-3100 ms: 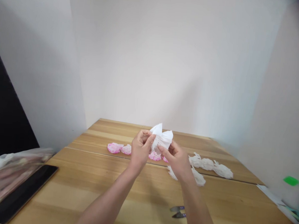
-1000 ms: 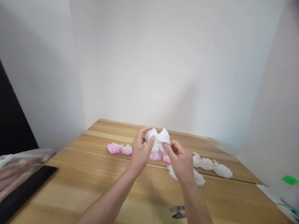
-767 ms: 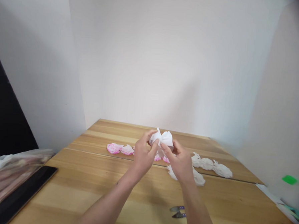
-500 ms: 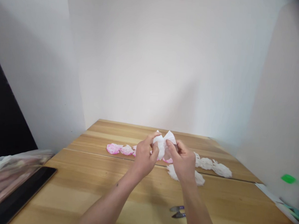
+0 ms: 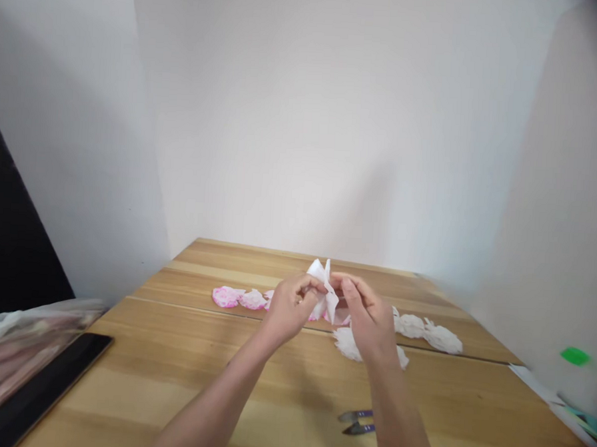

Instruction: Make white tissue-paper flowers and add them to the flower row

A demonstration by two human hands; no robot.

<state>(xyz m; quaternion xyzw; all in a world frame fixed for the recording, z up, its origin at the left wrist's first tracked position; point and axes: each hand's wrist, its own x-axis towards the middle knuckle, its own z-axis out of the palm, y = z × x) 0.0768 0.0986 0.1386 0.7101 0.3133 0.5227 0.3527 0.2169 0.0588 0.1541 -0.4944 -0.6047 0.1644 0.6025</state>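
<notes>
Head view: we are pinching a thin white tissue piece (image 5: 320,273) in our left hand (image 5: 294,307), a little below and right of the frame's centre, above the worktop (image 5: 161,353), while our right hand (image 5: 372,319) is curving around its right side; whether that grip is also grasping it, we cannot tell. We are probably teasing apart its gathered folds, so the next move is likely calling for a steady left pinch and a light right touch.

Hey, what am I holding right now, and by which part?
The left hand pinches the white paper piece near its gathered middle; whether the right hand, close beside it, also grips it cannot be told.
</notes>
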